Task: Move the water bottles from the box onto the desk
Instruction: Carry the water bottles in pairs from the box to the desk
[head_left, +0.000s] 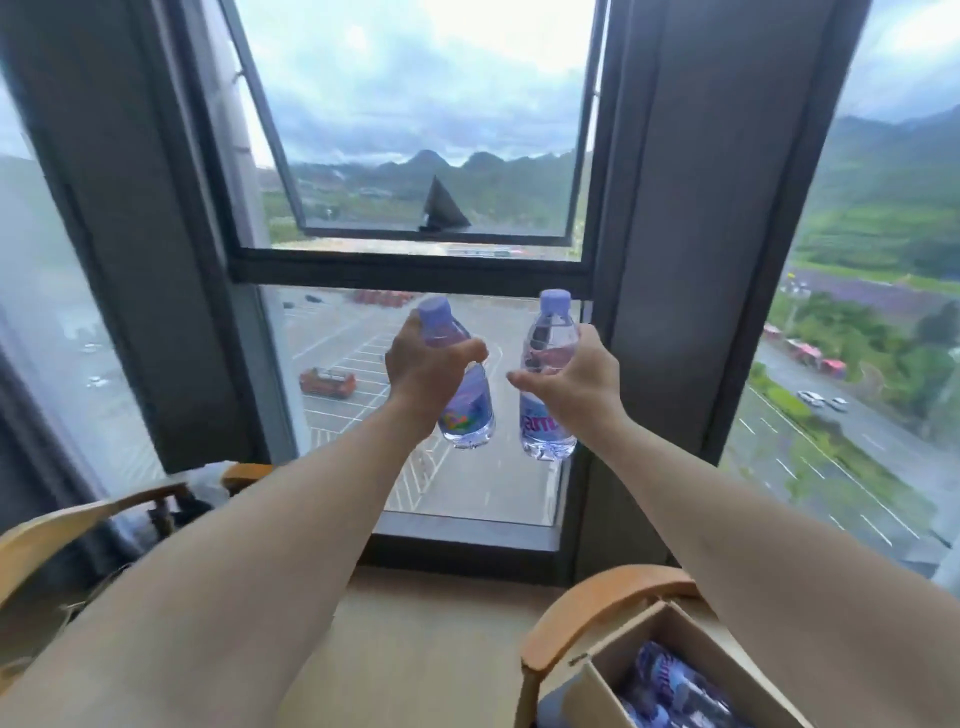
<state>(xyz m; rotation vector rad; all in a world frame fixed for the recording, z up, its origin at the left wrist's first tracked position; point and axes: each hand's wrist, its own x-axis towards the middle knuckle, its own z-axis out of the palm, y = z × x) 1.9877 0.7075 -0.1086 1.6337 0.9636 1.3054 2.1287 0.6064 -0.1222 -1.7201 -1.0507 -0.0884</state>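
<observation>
Mid-carry: left hand (423, 364) gripped one bottle (464, 400), right hand (574, 376) gripped another bottle (546, 384), both held up before the window (415, 130). More bottles remained in the box (670, 670). Desk not visible; next probably turning toward it.

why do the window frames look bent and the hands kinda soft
Head view: the wide-angle lens bows the window frame at the edges; bright sky backlights the scene, so the left hand and right hand look flat and slightly soft; the left bottle is a little blurred, the right bottle sharper; the box sits dim in the corner.
</observation>
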